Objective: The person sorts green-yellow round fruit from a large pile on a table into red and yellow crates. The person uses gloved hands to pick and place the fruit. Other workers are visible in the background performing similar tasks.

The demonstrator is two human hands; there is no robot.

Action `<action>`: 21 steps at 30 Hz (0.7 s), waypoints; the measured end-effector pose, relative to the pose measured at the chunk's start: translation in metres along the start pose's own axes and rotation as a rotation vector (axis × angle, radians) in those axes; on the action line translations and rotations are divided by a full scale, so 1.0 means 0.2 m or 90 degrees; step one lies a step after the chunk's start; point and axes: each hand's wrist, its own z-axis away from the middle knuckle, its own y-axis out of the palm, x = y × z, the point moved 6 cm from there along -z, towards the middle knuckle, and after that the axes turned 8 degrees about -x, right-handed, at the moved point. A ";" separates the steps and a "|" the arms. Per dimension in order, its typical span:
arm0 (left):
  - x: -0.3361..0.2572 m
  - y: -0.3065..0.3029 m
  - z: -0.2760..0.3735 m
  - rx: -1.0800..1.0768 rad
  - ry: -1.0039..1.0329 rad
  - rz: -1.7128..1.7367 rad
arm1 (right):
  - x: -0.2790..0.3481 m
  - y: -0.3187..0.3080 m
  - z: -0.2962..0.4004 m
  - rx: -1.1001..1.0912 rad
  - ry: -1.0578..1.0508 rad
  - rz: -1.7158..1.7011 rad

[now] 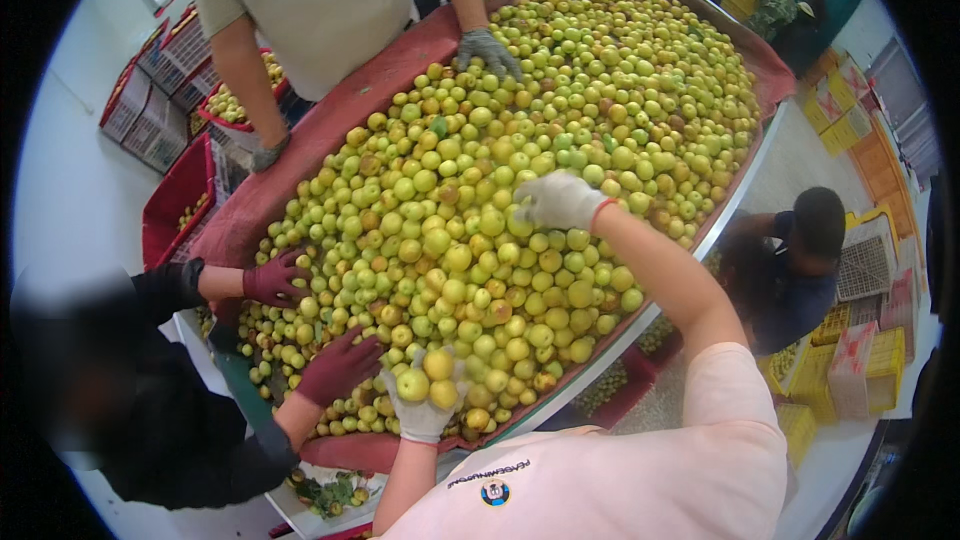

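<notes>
A broad heap of small yellow-green fruits (457,255), which look like jujubes, fills a long sorting table; many have brown patches. My left hand (420,416), in a white knit glove, is palm up near the heap's front edge. Several fruits (439,364) rest in its cupped fingers. Farther out over the middle of the heap, my right hand (561,201) in a matching glove points down among the fruits. Its fingertips are slightly blurred beside a green fruit, and whether they grip it is hidden.
Red cloth (330,120) lines the table's raised rim. At left, a co-worker's maroon-gloved hands (341,366) work close to my left hand. Across, another person's grey-gloved hand (487,52) touches the heap. A tray of leaves and fruits (334,495) sits below; yellow crates (817,382) stand at right.
</notes>
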 end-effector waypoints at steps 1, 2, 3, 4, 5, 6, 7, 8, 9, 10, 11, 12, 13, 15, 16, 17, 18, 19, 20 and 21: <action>0.00 0.01 -0.01 0.002 0.000 -0.025 | 0.09 0.04 0.02 0.105 -0.002 0.034; 0.01 0.01 -0.01 0.026 -0.008 -0.018 | 0.14 0.07 0.03 0.107 0.015 0.045; 0.01 0.00 0.00 0.050 -0.015 -0.009 | 0.18 0.11 0.03 0.110 0.030 0.057; 0.01 -0.02 0.01 0.029 0.017 -0.067 | 0.23 0.14 0.03 0.122 0.026 0.046; 0.01 -0.03 0.02 0.022 0.069 -0.166 | 0.26 0.17 0.04 0.105 0.020 0.024; 0.01 -0.04 0.05 0.005 0.122 -0.263 | 0.29 0.20 0.04 0.090 0.012 0.004; 0.00 -0.05 0.08 0.012 0.103 -0.186 | 0.31 0.21 0.05 0.077 0.004 -0.017; 0.00 -0.06 0.10 0.019 0.084 -0.108 | 0.33 0.20 0.07 0.063 -0.007 -0.003; 0.00 -0.07 0.12 0.025 0.065 -0.031 | 0.36 0.15 0.10 0.093 0.041 -0.016; 0.00 -0.07 0.16 0.007 0.071 -0.013 | 0.39 0.12 0.09 0.046 0.053 -0.039; -0.01 -0.09 0.18 0.012 0.070 0.014 | 0.40 0.10 0.08 -0.001 0.065 -0.063; 0.00 -0.09 0.19 0.021 0.059 0.038 | 0.36 0.14 0.02 -0.074 0.027 -0.094; 0.00 -0.09 0.21 0.028 0.050 0.064 | 0.35 0.21 -0.04 -0.054 0.021 -0.136; 0.00 -0.10 0.25 0.074 0.038 0.121 | 0.41 0.26 -0.13 -0.012 0.000 -0.222; -0.01 -0.12 0.25 0.082 0.045 0.119 | 0.47 0.26 -0.13 0.087 -0.023 -0.249; -0.02 -0.12 0.26 0.104 0.041 0.138 | 0.51 0.26 -0.16 0.126 -0.056 -0.190; -0.03 -0.12 0.26 0.105 0.057 0.138 | 0.54 0.27 -0.17 0.167 -0.089 -0.132; -0.04 -0.11 0.25 0.103 0.073 0.140 | 0.60 0.29 -0.16 0.210 -0.121 -0.075; -0.06 -0.09 0.25 0.141 0.072 0.141 | 0.65 0.31 -0.12 0.238 -0.114 -0.008; -0.09 -0.11 0.22 0.008 0.174 0.004 | 0.67 0.33 -0.09 0.236 -0.126 0.044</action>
